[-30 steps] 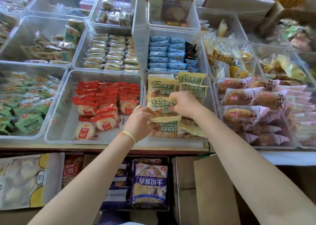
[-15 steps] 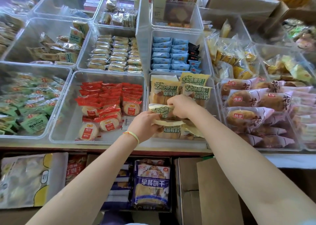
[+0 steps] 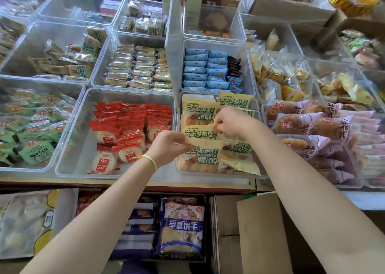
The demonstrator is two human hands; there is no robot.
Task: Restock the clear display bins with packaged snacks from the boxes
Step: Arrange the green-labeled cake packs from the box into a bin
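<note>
Pinching one yellow coconut-bread packet (image 3: 201, 132) at both ends, I see my left hand (image 3: 166, 146) and right hand (image 3: 230, 122) holding it over the clear bin (image 3: 208, 174) at the counter's near edge; blue wafer packs (image 3: 205, 69) fill the bin behind.

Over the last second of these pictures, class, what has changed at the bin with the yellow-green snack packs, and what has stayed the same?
Very little. Both hands still hold the same yellow-green snack pack over the clear bin: the left hand pinches its left edge, the right hand its top right corner. The pack has barely moved. The red packs and blue packs lie as before.
</note>
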